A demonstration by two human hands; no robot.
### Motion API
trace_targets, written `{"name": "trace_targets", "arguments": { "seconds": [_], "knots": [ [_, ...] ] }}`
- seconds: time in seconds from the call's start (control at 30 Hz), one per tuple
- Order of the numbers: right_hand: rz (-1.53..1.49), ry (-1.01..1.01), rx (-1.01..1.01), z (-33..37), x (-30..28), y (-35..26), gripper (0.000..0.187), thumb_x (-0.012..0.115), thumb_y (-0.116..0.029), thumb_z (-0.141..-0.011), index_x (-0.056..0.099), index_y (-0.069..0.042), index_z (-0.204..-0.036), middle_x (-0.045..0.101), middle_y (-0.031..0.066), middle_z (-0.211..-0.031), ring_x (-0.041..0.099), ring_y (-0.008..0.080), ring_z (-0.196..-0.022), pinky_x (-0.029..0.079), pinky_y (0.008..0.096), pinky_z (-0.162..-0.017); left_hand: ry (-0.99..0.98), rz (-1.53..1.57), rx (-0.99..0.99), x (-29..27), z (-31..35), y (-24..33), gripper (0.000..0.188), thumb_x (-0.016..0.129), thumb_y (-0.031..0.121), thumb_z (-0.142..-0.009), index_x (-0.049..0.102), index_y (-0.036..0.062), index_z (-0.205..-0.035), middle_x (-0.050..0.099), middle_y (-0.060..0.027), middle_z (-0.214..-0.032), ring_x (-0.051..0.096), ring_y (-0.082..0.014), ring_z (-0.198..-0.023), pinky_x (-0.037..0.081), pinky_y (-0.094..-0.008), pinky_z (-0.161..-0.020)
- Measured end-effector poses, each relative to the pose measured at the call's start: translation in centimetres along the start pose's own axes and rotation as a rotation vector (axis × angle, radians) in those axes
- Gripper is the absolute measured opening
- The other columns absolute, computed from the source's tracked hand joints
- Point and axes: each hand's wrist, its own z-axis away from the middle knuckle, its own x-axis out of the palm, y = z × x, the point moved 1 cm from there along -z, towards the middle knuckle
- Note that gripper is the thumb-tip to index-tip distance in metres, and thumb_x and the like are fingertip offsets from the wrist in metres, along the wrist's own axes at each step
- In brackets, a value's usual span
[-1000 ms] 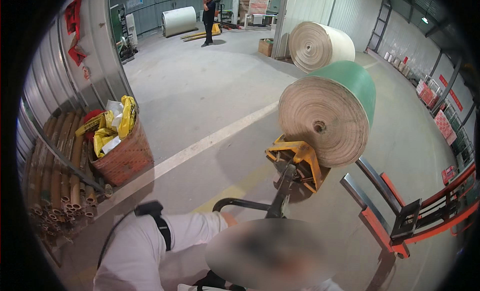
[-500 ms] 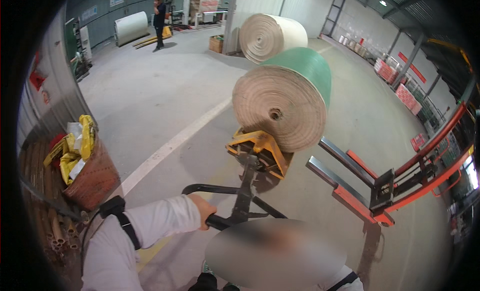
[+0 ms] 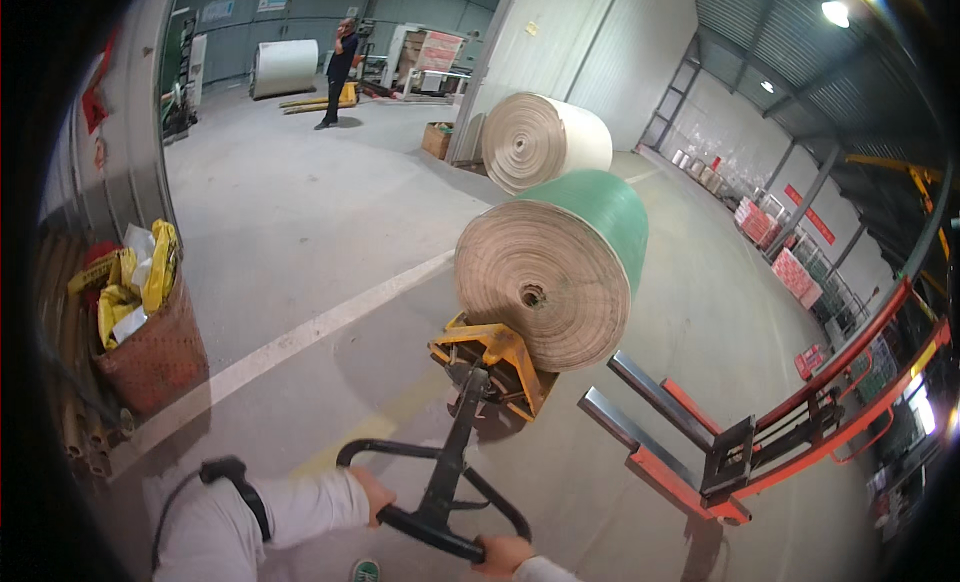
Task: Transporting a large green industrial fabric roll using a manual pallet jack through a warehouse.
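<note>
Green-wrapped beige roll [image 3: 548, 272], yellow pallet jack [image 3: 495, 367] with black handle [image 3: 435, 492], orange-red forklift [image 3: 800, 432], white floor line [image 3: 300, 337].

The left hand [image 3: 374, 494] and right hand [image 3: 497, 555] sit on either side of the looped handle [image 3: 432, 512] of a pallet jack [image 3: 492, 362], nearest the viewer. A large roll [image 3: 545, 272] lies on the jack, ahead of the hands. A second roll [image 3: 543, 142] lies farther behind it. To the right stands a fork stacker [image 3: 720, 452]. To the left, a basket [image 3: 150, 347] sits beside what may be stacked tubes [image 3: 80, 432]. A person [image 3: 338, 72] stands far back left.
</note>
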Motion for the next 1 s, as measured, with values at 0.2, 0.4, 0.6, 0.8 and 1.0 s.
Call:
{"name": "trace_targets", "arguments": {
  "seconds": [0.2,0.4,0.6,0.8,1.0],
  "knots": [
    [-0.152,0.130,-0.053,1.0,-7.2,-0.4,0.043,0.059,-0.033,-0.065,0.056,-0.007,-0.098,0.060,0.0167,-0.085,0.056,0.0324,-0.084,0.044,0.0393,-0.073,0.064,0.001,0.062,-4.3,-1.8,-3.0,0.028,0.058,0.032,-0.062,0.056,0.0147,-0.085,0.059,-0.0093,-0.069,0.059,-0.0296,-0.065,0.046,-0.0419,-0.059],
    [-0.055,0.072,-0.016,-4.9,7.7,-1.5,0.037,0.057,-0.035,-0.067,0.054,-0.008,-0.091,0.060,0.0167,-0.085,0.057,0.0327,-0.081,0.045,0.0398,-0.070,-0.030,0.006,0.039,5.6,0.2,-3.1,0.030,0.061,0.035,-0.063,0.058,0.0140,-0.084,0.060,-0.0101,-0.072,0.059,-0.0294,-0.072,0.046,-0.0413,-0.064],
    [-0.007,0.002,0.014,-5.9,5.8,0.0,0.040,0.058,-0.033,-0.066,0.055,-0.007,-0.097,0.060,0.0175,-0.088,0.056,0.0326,-0.084,0.045,0.0388,-0.071,0.075,0.003,0.103,7.4,-2.8,-4.3,0.026,0.058,0.026,-0.066,0.057,0.0122,-0.088,0.061,-0.0101,-0.071,0.060,-0.0303,-0.070,0.048,-0.0401,-0.062],
    [-0.100,0.151,-0.023,-2.9,-0.8,0.8,0.035,0.059,-0.034,-0.063,0.058,-0.011,-0.088,0.061,0.0137,-0.074,0.058,0.0314,-0.073,0.046,0.0397,-0.065,0.125,0.079,0.262,-0.9,-2.7,-5.2,0.029,0.058,0.028,-0.061,0.055,0.0119,-0.086,0.059,-0.0104,-0.068,0.059,-0.0312,-0.064,0.047,-0.0414,-0.058],
    [0.024,-0.113,0.059,-7.3,12.6,2.5,0.044,0.061,-0.042,-0.063,0.057,-0.009,-0.092,0.060,0.0153,-0.081,0.057,0.0326,-0.080,0.045,0.0394,-0.069,-0.082,0.113,0.106,11.3,-4.0,-1.5,0.031,0.058,0.037,-0.066,0.060,0.0171,-0.090,0.060,-0.0125,-0.086,0.057,-0.0284,-0.084,0.045,-0.0393,-0.073]
  ]
}}
